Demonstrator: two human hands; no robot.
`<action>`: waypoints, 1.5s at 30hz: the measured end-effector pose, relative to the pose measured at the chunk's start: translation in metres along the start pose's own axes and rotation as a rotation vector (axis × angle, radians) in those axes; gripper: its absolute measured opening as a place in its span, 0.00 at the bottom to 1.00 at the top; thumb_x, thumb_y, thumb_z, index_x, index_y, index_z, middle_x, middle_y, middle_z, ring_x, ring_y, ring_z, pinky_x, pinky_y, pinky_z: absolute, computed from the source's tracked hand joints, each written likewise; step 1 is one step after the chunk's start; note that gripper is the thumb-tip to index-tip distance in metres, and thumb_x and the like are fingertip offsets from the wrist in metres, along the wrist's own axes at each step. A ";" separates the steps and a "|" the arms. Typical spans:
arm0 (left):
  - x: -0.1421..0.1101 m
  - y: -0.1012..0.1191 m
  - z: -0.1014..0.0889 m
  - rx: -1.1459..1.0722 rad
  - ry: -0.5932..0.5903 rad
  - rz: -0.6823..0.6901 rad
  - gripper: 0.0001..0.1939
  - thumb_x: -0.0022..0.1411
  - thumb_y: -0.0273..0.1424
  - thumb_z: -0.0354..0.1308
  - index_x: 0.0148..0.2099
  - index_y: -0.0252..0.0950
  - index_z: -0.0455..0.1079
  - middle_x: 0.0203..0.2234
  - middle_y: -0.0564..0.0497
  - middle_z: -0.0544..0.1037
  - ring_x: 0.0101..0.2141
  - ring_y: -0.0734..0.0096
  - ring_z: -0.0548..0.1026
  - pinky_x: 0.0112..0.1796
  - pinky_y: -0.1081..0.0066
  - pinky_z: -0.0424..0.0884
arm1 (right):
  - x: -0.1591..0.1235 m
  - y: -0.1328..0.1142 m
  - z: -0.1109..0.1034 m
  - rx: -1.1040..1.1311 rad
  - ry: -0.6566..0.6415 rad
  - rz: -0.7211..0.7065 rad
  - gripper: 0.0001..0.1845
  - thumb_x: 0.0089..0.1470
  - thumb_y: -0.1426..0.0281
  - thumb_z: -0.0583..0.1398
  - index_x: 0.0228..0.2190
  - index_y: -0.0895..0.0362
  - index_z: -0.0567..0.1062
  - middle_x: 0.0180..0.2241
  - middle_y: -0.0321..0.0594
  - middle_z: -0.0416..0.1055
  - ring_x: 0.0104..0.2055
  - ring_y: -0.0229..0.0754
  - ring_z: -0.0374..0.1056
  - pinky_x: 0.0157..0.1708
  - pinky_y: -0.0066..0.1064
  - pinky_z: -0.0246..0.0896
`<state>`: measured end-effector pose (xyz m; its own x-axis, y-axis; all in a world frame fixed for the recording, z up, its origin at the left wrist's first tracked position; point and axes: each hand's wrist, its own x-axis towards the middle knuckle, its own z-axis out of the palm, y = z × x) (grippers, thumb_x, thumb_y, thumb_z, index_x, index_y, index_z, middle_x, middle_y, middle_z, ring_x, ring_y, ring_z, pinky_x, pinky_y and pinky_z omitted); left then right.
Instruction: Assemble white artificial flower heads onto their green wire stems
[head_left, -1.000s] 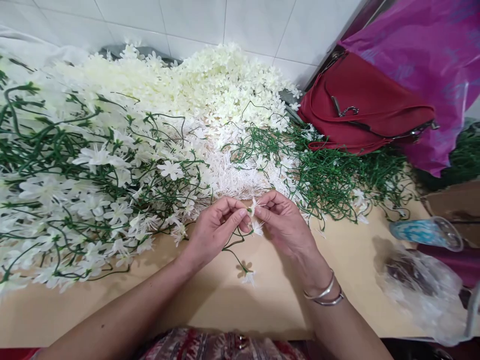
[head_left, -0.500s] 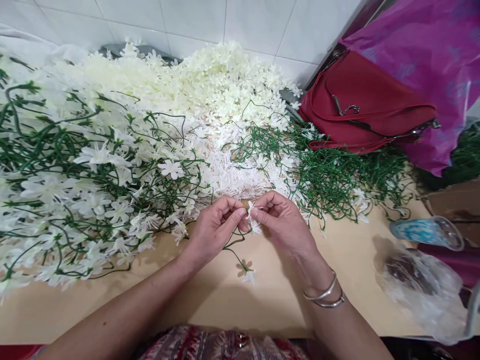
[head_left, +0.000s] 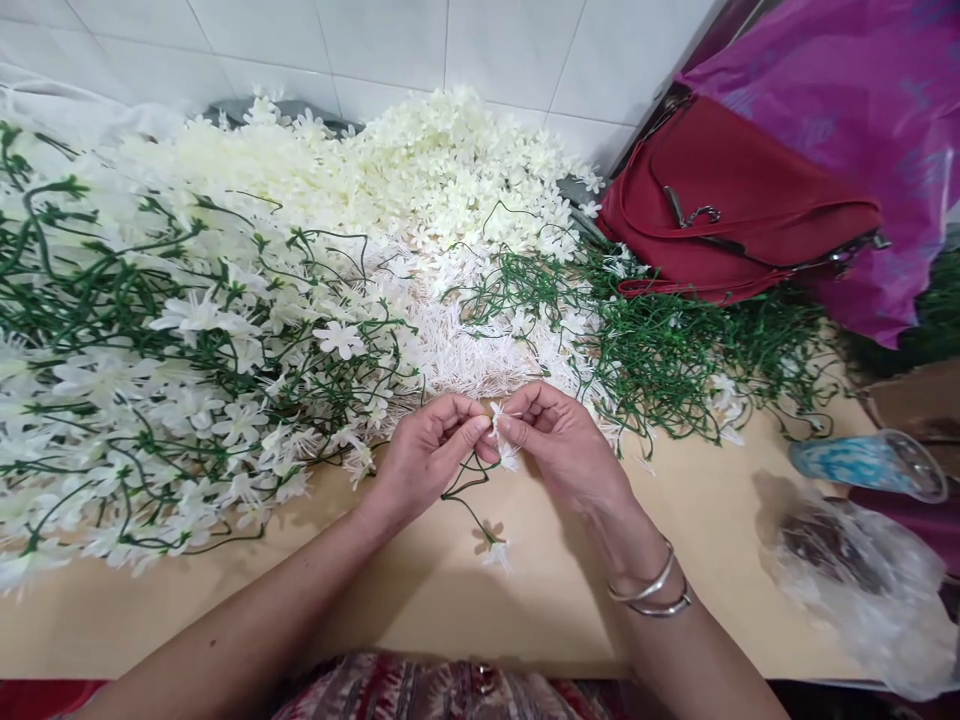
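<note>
My left hand point(head_left: 427, 455) pinches a thin green plastic stem point(head_left: 469, 492) that droops to the tan table point(head_left: 465, 600) and ends in a small white flower point(head_left: 496, 553). My right hand point(head_left: 559, 445), with two silver bangles point(head_left: 651, 592) on the wrist, pinches a small white flower piece point(head_left: 501, 420) at the stem's top. Both hands meet fingertip to fingertip over the table's middle. Just behind them lies a heap of white spiky flower centres point(head_left: 472, 345).
Finished green stems with white flowers point(head_left: 165, 370) fill the left. Loose cream petals point(head_left: 420, 170) pile at the back by the tiled wall. Bare green stems point(head_left: 675, 350) lie right, under a red bag point(head_left: 727, 210). A blue-patterned cup point(head_left: 862, 462) and a clear plastic bag point(head_left: 862, 590) sit at the right edge.
The hands have stayed together in the same spot, with only small finger movement on the flower piece. The view has shifted slightly.
</note>
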<state>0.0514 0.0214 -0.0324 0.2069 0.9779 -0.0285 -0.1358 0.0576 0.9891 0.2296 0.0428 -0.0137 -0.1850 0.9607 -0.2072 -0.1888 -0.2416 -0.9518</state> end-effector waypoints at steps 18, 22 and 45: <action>-0.001 -0.003 -0.006 0.073 -0.084 0.023 0.09 0.73 0.36 0.60 0.42 0.35 0.71 0.30 0.49 0.85 0.33 0.69 0.85 0.37 0.72 0.77 | 0.001 -0.003 -0.003 -0.086 -0.070 0.022 0.18 0.45 0.62 0.78 0.27 0.53 0.76 0.25 0.30 0.72 0.28 0.36 0.65 0.31 0.30 0.60; 0.001 -0.003 -0.003 -0.007 -0.110 0.006 0.08 0.72 0.35 0.60 0.44 0.35 0.72 0.31 0.49 0.84 0.33 0.69 0.85 0.38 0.70 0.78 | 0.003 -0.006 -0.007 -0.042 -0.085 0.047 0.20 0.41 0.61 0.79 0.26 0.53 0.76 0.24 0.29 0.71 0.28 0.35 0.64 0.31 0.30 0.60; -0.006 -0.001 -0.001 0.169 -0.038 0.024 0.08 0.75 0.35 0.56 0.43 0.37 0.70 0.29 0.50 0.84 0.32 0.70 0.83 0.36 0.71 0.76 | -0.001 -0.005 -0.006 -0.101 -0.041 0.022 0.17 0.44 0.62 0.78 0.27 0.53 0.78 0.26 0.32 0.74 0.28 0.36 0.65 0.31 0.31 0.61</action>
<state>0.0495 0.0157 -0.0330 0.2429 0.9701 -0.0019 0.0233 -0.0039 0.9997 0.2364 0.0439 -0.0103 -0.2275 0.9485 -0.2204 -0.0866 -0.2452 -0.9656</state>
